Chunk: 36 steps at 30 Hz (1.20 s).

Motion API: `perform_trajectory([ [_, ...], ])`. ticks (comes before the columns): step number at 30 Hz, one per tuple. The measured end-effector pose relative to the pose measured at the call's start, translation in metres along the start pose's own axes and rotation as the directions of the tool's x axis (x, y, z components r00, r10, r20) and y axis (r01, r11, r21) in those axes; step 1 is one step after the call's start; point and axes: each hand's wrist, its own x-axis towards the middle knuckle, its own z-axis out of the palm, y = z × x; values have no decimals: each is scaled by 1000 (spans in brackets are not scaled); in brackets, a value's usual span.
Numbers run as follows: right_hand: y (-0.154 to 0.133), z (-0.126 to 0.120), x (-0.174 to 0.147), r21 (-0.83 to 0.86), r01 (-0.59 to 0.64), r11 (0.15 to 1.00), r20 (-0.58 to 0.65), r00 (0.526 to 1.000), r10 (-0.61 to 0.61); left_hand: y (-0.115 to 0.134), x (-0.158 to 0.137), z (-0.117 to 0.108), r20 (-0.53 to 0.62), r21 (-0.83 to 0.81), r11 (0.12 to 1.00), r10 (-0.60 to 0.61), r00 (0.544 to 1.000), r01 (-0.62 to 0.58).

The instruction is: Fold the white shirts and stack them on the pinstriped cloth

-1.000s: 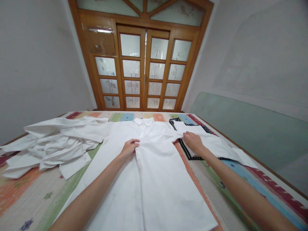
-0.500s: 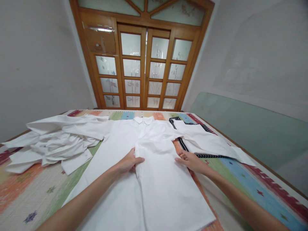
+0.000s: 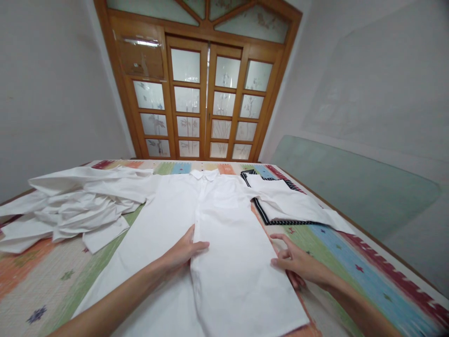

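A white button-up shirt (image 3: 231,248) lies spread front side up, its collar at the far end and its hem toward me. My left hand (image 3: 187,250) grips the shirt's front button edge, thumb on top and fingers underneath, lifting it slightly. At the right side edge, my right hand (image 3: 289,262) has its thumb on the cloth and its other fingers curled by and under the edge. Its index finger is raised away from the thumb. The shirt's right-hand sleeve (image 3: 298,206) stretches over a black-and-white striped cloth (image 3: 261,213).
A crumpled heap of white cloth (image 3: 84,206) adjoins the shirt on the left. Beneath everything is a colourful patterned cover (image 3: 49,285). A pale green panel (image 3: 354,182) stands along the right wall. Wooden glazed doors (image 3: 206,103) close off the far end.
My right hand has slid along the shirt's side edge toward the hem, its index finger now lifted. My left hand has shifted slightly toward me on the button edge. The view has turned a little.
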Motion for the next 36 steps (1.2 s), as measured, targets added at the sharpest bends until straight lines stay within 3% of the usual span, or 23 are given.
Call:
perform_trajectory([
  [4, 10, 3, -17, -17, 39, 999, 103, 994, -37, -11, -22, 8, 106, 88, 993, 66, 992, -75],
  [9, 19, -3, -29, -88, 99, 991, 35, 995, -96, -19, -41, 14, 165, 66, 993, 85, 983, -97],
  [11, 20, -5, -31, -132, 88, 987, 40, 996, -84, -18, -46, 14, 168, 112, 992, 39, 985, -59],
  [13, 18, -5, -32, -180, 78, 981, 47, 996, -70, -17, -51, 14, 179, 214, 976, -82, 980, 43],
  [16, 13, -5, -31, -297, 65, 953, 59, 997, -49, -17, -58, 10, 165, 420, 890, -266, 950, 176],
  [18, 7, -6, -29, -421, 66, 904, 49, 998, -50, -15, -62, 8, 129, 574, 796, -320, 939, 192],
  [20, -2, -8, -25, -554, 73, 829, 6, 997, -83, -9, -66, 7, 79, 746, 647, -321, 944, 158],
  [23, -22, -12, -13, -680, 91, 727, -65, 981, -184, 6, -62, 4, 41, 958, 285, -129, 991, -2],
  [25, -40, -12, 2, -709, 131, 693, -72, 964, -256, 16, -51, 0, 50, 998, 42, 50, 998, -52],
  [27, -62, -9, 22, -714, 201, 670, -53, 940, -337, 20, -34, -5, 45, 996, -81, 177, 983, -31],
  [30, -96, 1, 60, -674, 361, 644, 18, 880, -475, 17, -7, -13, 46, 995, -94, 287, 957, -20],
  [36, -142, 28, 155, -650, 448, 614, -28, 793, -609, -10, 14, -22, 54, 991, 84, 472, 880, -107],
])
